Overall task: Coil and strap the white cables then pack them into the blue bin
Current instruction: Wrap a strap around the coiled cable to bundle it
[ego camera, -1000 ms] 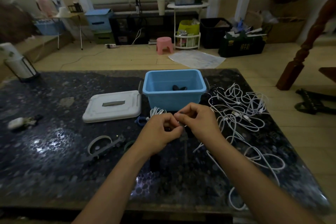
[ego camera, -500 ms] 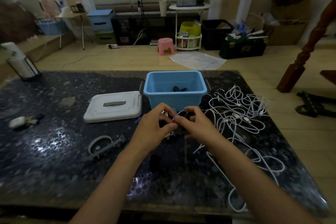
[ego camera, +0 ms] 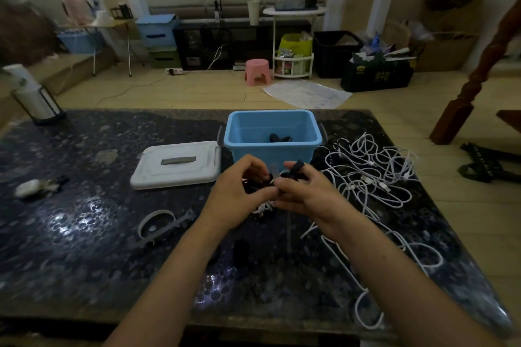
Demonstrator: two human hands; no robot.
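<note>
In the head view, the left hand [ego camera: 239,191] and the right hand [ego camera: 307,194] meet just in front of the blue bin [ego camera: 272,136]. Both pinch a dark strap [ego camera: 296,167] around a small white coil [ego camera: 263,207], which is mostly hidden between them. The loose white cables [ego camera: 375,177] lie tangled on the dark table [ego camera: 84,234], to the right of the bin. The white lid [ego camera: 176,167] rests to its left. I judge the cable light, soft and springy, so it is best gripped across the bundled loops.
</note>
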